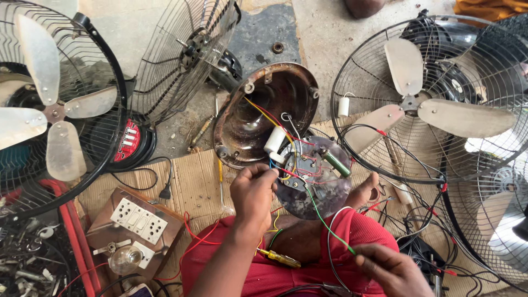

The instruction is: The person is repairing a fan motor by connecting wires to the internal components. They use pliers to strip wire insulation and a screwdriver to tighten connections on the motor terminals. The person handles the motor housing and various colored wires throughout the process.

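The left hand [254, 190] reaches forward from a bare forearm, fingers curled and pinching the coloured wires [286, 173] at the near edge of the round fan base plate [319, 184], which sits just right of it. Behind that hand a rusty fan base cover [258, 118] lies tilted. The right hand [391, 269], low and nearer the body, pinches a green wire [324, 220] running up to the plate. Flattened cardboard [192, 181] covers the concrete floor [324, 38]; a switchboard with a bulb [135, 228] lies left, pedestal fans [434, 99] around.

Bright, even daylight, soft shadows, sharp focus, slight wide-angle bending at edges.
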